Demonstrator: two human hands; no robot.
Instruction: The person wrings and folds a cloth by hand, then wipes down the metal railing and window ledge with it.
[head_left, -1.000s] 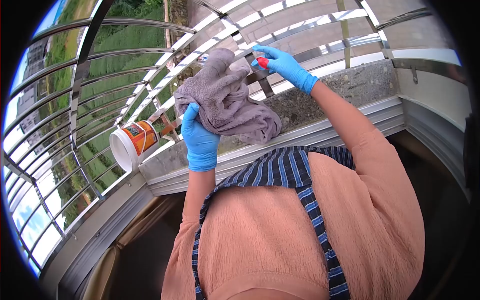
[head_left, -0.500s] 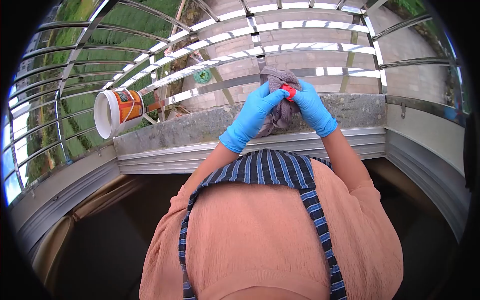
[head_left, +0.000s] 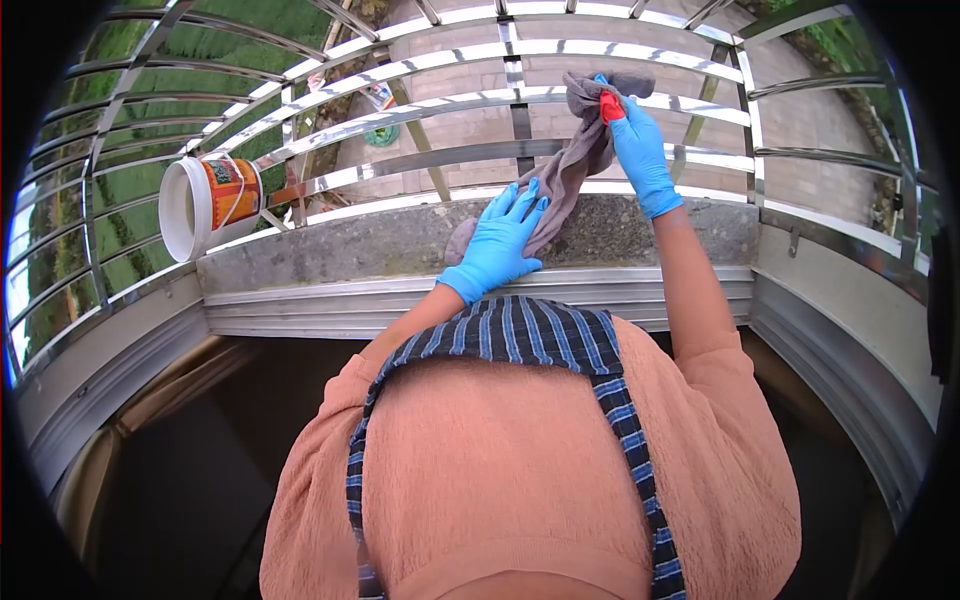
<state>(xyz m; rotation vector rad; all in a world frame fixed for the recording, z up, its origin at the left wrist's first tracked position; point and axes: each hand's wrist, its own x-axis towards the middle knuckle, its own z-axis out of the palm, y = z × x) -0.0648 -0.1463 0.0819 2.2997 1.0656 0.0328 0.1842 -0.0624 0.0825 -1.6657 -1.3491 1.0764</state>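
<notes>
A long grey cloth (head_left: 566, 180) runs from the stone ledge up to the metal railing. At its upper end, my right hand (head_left: 640, 150), in a blue glove, is closed round the bunched cloth. A small red piece (head_left: 611, 107) shows between these fingers; its kind I cannot make out. My left hand (head_left: 500, 240), also gloved in blue, lies with fingers spread over the lower part of the cloth at the ledge. Part of the cloth is hidden under that hand.
A white bucket (head_left: 180, 212) with an orange label lies tilted by the left railing. Shiny metal bars (head_left: 430, 158) stand beyond the stone ledge (head_left: 330, 240). Nearer me runs a metal window track (head_left: 400, 303). Below, outside, are paving and a green round thing (head_left: 381, 136).
My right hand has moved up and outward to the bars, with the cloth and red piece. My left hand has let go and come down onto the ledge, fingers spread. The cloth is stretched out.
</notes>
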